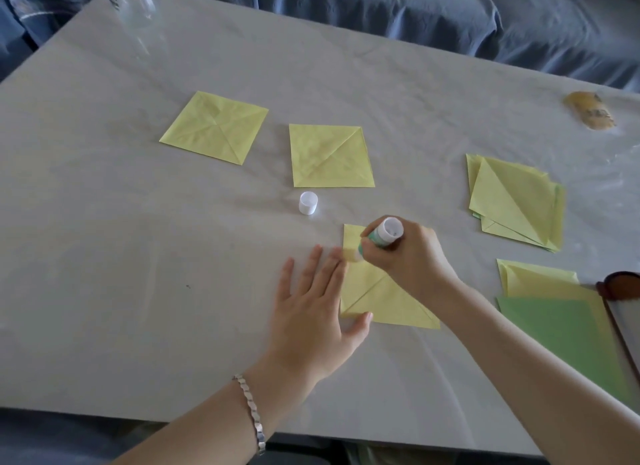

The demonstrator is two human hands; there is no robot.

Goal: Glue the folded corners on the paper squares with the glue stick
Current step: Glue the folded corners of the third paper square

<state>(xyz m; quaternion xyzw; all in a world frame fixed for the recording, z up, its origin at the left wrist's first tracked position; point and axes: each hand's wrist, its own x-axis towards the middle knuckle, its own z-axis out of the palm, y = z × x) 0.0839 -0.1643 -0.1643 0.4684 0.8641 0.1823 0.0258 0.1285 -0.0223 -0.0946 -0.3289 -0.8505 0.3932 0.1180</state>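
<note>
The glue stick (382, 237) has a green and white label, but its print is too blurred to read. The right hand (412, 256) grips it with fingers curled round the barrel. The white bottom end faces up and the tip points down onto the upper left part of a yellow paper square (384, 301). This square lies on the grey table (138, 256) near the front edge, and creases mark its folded corners. The left hand (311, 312) lies flat with its fingers straight and spread, the thumb resting on the square's lower left corner. A silver bracelet (251, 405) sits on that wrist. The white cap (308, 203) stands just beyond the square. Farther back lie two folded yellow squares (214, 127) (330, 156), with a stack of yellow paper (516, 201) and a green sheet (561, 329) to the right.
</note>
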